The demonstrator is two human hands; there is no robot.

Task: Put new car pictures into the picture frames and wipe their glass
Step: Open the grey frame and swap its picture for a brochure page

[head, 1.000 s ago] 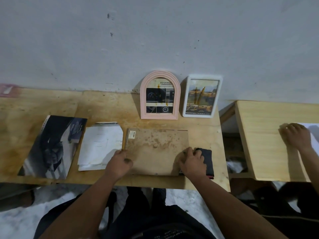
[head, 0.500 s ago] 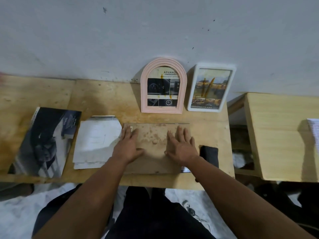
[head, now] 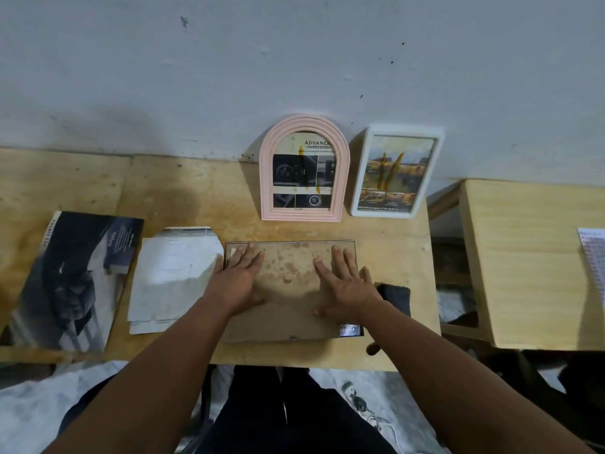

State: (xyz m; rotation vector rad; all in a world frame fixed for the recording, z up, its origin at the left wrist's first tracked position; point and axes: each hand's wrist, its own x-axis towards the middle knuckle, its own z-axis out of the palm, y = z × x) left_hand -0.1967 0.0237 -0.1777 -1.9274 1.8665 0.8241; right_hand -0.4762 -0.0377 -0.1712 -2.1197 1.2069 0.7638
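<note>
Both hands now flat, fingers straight, gripping nothing: left hand [head: 236, 279] and right hand [head: 346, 284] pressed on stained frame backing [head: 288, 290] lying on bench [head: 183, 191]; earlier curled at its edges. Dark cloth [head: 396, 298] beside right.

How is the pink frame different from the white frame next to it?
The pink frame has a rounded arch top; the white frame is a rectangle. The pink frame holds a dark dashboard picture; the white frame's picture is mostly yellow. Both stand upright against the wall, with yellowish smears on their glass.
</note>
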